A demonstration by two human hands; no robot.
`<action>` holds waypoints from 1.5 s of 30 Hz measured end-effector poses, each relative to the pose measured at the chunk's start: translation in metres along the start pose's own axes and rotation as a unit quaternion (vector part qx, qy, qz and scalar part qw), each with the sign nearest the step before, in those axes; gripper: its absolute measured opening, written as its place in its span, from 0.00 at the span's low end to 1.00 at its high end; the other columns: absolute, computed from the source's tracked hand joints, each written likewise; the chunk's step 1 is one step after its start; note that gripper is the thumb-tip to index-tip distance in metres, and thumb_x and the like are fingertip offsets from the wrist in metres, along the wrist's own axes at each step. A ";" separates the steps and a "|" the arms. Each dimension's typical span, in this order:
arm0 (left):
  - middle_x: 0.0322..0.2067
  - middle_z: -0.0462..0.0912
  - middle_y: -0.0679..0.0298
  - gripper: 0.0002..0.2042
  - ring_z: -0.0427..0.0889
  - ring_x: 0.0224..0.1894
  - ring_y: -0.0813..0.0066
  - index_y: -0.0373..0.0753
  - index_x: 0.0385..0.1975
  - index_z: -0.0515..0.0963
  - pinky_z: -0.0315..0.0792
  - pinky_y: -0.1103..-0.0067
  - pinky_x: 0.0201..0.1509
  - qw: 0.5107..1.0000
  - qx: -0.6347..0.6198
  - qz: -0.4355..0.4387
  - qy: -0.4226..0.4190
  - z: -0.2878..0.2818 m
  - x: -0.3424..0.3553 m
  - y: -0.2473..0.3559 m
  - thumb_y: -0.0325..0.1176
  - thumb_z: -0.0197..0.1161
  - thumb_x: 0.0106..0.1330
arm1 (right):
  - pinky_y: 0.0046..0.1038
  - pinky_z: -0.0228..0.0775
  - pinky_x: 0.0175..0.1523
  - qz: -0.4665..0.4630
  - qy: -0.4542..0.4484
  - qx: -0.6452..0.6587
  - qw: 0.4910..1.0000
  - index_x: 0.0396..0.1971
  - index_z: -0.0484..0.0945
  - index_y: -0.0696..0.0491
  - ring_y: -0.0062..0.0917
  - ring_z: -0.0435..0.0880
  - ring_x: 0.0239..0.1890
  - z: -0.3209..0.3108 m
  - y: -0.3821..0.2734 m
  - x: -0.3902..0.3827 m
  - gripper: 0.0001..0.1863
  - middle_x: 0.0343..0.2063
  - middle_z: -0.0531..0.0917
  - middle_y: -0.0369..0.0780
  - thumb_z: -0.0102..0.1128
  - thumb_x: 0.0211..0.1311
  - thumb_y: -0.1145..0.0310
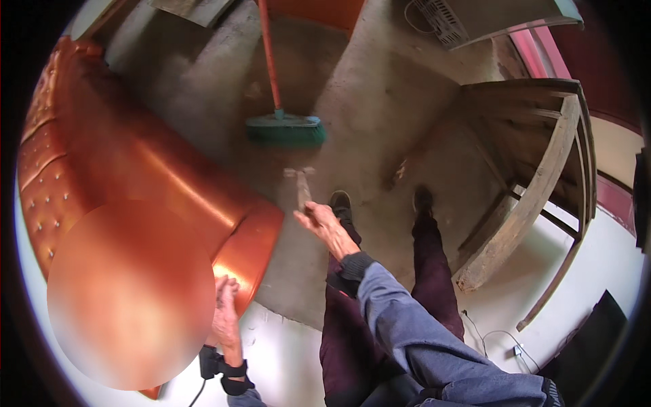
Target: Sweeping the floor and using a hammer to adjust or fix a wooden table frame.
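Observation:
In front of my body, my right hand (322, 222) grips the handle of a hammer (303, 186). Its T-shaped head points away from me over the floor, a little blurred. At the lower left, my left hand (227, 308) rests against the end of a shiny orange tufted sofa (196, 183), fingers stretched out along its rounded edge. A blurred round patch hides the sofa's near part and lies against the side of that hand. Dark straps circle my left wrist.
A broom (285, 129) with green bristles and an orange handle stands ahead on the concrete floor (380, 129). To the right, a worn wooden frame (529, 203) leans by a white wall. Cables (498, 336) trail near it. A grey panel (495, 24) sits at the far right.

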State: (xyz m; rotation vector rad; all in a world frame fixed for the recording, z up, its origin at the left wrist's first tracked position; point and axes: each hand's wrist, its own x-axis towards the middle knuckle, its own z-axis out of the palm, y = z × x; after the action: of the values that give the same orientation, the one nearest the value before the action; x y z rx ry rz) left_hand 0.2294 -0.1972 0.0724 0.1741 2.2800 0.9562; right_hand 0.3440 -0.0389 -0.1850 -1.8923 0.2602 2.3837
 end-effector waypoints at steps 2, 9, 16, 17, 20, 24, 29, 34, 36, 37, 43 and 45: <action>0.35 0.80 0.56 0.11 0.80 0.39 0.71 0.28 0.43 0.74 0.74 0.78 0.45 0.999 -0.014 -0.028 -0.032 0.020 -0.010 -0.013 0.26 0.53 0.65 | 0.28 0.78 0.22 -0.050 -0.053 -0.028 0.997 0.28 0.70 0.69 0.36 0.81 0.21 0.013 -0.007 0.001 0.06 0.27 0.79 0.55 0.43 0.55 0.83; 0.34 0.81 0.57 0.10 0.80 0.37 0.72 0.29 0.43 0.74 0.74 0.79 0.44 0.993 -0.005 -0.039 -0.110 0.047 -0.001 -0.005 0.26 0.54 0.64 | 0.27 0.71 0.20 -0.185 -0.169 -0.224 0.942 0.44 0.69 0.64 0.30 0.79 0.16 0.025 0.012 -0.108 0.15 0.21 0.80 0.47 0.42 0.57 0.77; 0.32 0.82 0.58 0.10 0.82 0.33 0.74 0.29 0.41 0.76 0.76 0.82 0.38 0.991 0.014 0.053 -0.126 0.073 0.060 0.045 0.27 0.56 0.63 | 0.24 0.76 0.25 -0.100 -0.152 -0.338 0.923 0.54 0.64 0.63 0.23 0.81 0.22 -0.086 0.024 -0.193 0.19 0.31 0.82 0.42 0.41 0.64 0.72; 0.31 0.82 0.58 0.10 0.82 0.33 0.74 0.30 0.41 0.76 0.77 0.82 0.36 0.988 0.034 0.076 -0.132 0.068 0.072 0.052 0.27 0.55 0.63 | 0.23 0.75 0.27 -0.096 -0.199 -0.315 0.923 0.54 0.64 0.62 0.23 0.81 0.23 -0.102 0.024 -0.205 0.19 0.30 0.82 0.41 0.42 0.64 0.71; 0.33 0.80 0.56 0.13 0.81 0.31 0.74 0.28 0.44 0.72 0.77 0.82 0.33 0.985 -0.025 0.081 -0.151 0.057 0.111 0.073 0.29 0.55 0.64 | 0.21 0.74 0.28 -0.156 -0.168 -0.449 0.864 0.49 0.70 0.61 0.20 0.79 0.24 -0.084 -0.002 -0.264 0.16 0.27 0.81 0.40 0.43 0.64 0.72; 0.30 0.80 0.58 0.14 0.80 0.29 0.74 0.28 0.46 0.72 0.76 0.81 0.31 0.979 -0.061 0.087 -0.174 0.089 0.183 0.142 0.28 0.57 0.61 | 0.20 0.75 0.32 -0.189 -0.173 -0.395 0.882 0.49 0.70 0.61 0.20 0.80 0.25 -0.118 -0.020 -0.302 0.15 0.30 0.81 0.40 0.42 0.65 0.73; 0.30 0.79 0.56 0.15 0.79 0.24 0.76 0.29 0.44 0.72 0.74 0.81 0.24 0.973 -0.017 0.143 -0.180 0.158 0.302 0.202 0.30 0.59 0.59 | 0.18 0.76 0.33 -0.185 -0.058 -0.345 0.918 0.49 0.71 0.60 0.18 0.81 0.27 -0.111 -0.030 -0.366 0.15 0.30 0.82 0.40 0.43 0.65 0.75; 0.34 0.76 0.62 0.15 0.76 0.33 0.72 0.39 0.35 0.73 0.74 0.71 0.39 0.939 0.045 0.223 -0.260 0.158 0.480 0.207 0.45 0.58 0.60 | 0.19 0.76 0.34 -0.173 -0.003 -0.251 0.952 0.51 0.70 0.59 0.19 0.81 0.28 -0.081 -0.004 -0.360 0.15 0.31 0.82 0.41 0.44 0.66 0.74; 0.32 0.73 0.68 0.16 0.73 0.32 0.76 0.40 0.36 0.74 0.71 0.74 0.39 0.943 0.069 0.213 -0.247 0.218 0.482 0.211 0.47 0.57 0.61 | 0.19 0.76 0.33 -0.153 0.021 -0.173 0.973 0.52 0.69 0.59 0.19 0.81 0.29 -0.077 0.011 -0.357 0.16 0.32 0.82 0.41 0.45 0.65 0.74; 0.31 0.71 0.71 0.15 0.71 0.32 0.80 0.40 0.35 0.75 0.68 0.78 0.37 0.943 0.116 0.201 -0.238 0.188 0.545 0.221 0.46 0.57 0.60 | 0.19 0.76 0.33 -0.137 -0.017 -0.120 0.983 0.53 0.68 0.59 0.19 0.81 0.29 -0.072 0.020 -0.347 0.17 0.32 0.82 0.41 0.46 0.65 0.75; 0.47 0.71 0.66 0.22 0.70 0.50 0.71 0.40 0.52 0.70 0.63 0.72 0.55 0.936 0.046 0.121 -0.326 0.222 0.652 0.216 0.49 0.48 0.66 | 0.20 0.76 0.32 -0.146 0.015 0.017 0.989 0.52 0.66 0.62 0.22 0.82 0.30 -0.071 0.051 -0.307 0.17 0.32 0.81 0.43 0.45 0.65 0.74; 0.46 0.73 0.65 0.21 0.71 0.48 0.71 0.39 0.52 0.70 0.63 0.73 0.55 0.934 -0.026 0.078 -0.348 0.255 0.618 0.205 0.48 0.47 0.68 | 0.21 0.76 0.31 -0.148 0.057 0.024 0.987 0.52 0.66 0.62 0.22 0.81 0.29 -0.071 0.061 -0.306 0.16 0.32 0.81 0.43 0.44 0.65 0.75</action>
State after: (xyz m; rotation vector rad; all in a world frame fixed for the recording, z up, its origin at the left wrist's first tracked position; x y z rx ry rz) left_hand -0.1200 0.3206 -0.2415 0.5793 1.5997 0.8548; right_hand 0.4715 -0.1004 0.1018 -1.8974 0.0388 2.0637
